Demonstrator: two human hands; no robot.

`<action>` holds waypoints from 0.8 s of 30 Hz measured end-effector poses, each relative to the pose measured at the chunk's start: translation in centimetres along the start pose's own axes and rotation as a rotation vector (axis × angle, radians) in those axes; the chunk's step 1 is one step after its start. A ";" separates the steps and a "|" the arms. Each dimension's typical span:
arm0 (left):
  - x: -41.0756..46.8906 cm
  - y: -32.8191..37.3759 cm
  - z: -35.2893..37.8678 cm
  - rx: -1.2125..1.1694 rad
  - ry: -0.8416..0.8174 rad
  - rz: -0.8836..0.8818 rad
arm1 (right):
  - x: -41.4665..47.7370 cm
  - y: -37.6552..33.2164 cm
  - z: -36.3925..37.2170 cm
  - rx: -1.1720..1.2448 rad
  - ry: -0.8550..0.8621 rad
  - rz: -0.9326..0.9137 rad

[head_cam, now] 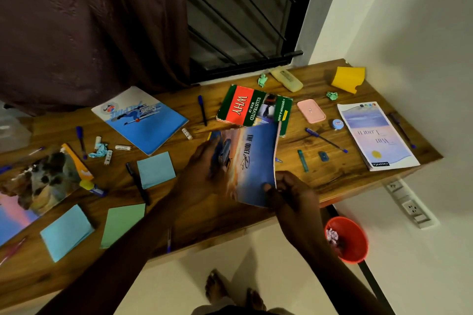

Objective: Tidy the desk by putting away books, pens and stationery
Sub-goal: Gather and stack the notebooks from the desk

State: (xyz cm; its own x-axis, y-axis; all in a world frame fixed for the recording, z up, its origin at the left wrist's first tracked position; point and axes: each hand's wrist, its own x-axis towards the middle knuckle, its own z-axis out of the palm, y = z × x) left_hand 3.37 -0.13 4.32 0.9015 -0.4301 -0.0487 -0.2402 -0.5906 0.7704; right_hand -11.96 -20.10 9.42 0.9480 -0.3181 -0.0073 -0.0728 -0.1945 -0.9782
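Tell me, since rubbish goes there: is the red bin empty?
Not empty: crumpled paper lies inside the red bin.

The large picture book at the left is cut off by the frame edge and blurred. A pen is partly hidden under the left forearm. The near corner of the blue notebook is covered by the right hand. Small cover print cannot be read.
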 end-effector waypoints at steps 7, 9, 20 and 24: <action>3.8 3.7 -3.9 -0.057 0.061 0.192 | 4.2 -7.3 -3.1 -0.024 -0.069 -0.187; 4.0 4.4 -5.2 -0.128 0.107 0.157 | 5.9 -9.4 -4.0 0.006 -0.074 -0.184; -2.1 1.9 -3.5 -0.404 -0.055 -0.125 | 13.2 -5.0 -2.9 0.148 -0.152 0.234; -3.0 -2.0 -2.4 -0.307 0.041 -0.314 | 12.7 1.2 0.4 -0.074 -0.241 0.229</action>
State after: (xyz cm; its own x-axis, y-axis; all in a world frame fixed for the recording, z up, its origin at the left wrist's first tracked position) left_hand 2.00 4.01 4.49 0.9287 -0.2311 -0.2902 0.1603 -0.4556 0.8756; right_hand 0.15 -24.03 8.03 0.9499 -0.1341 -0.2824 -0.3059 -0.2127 -0.9280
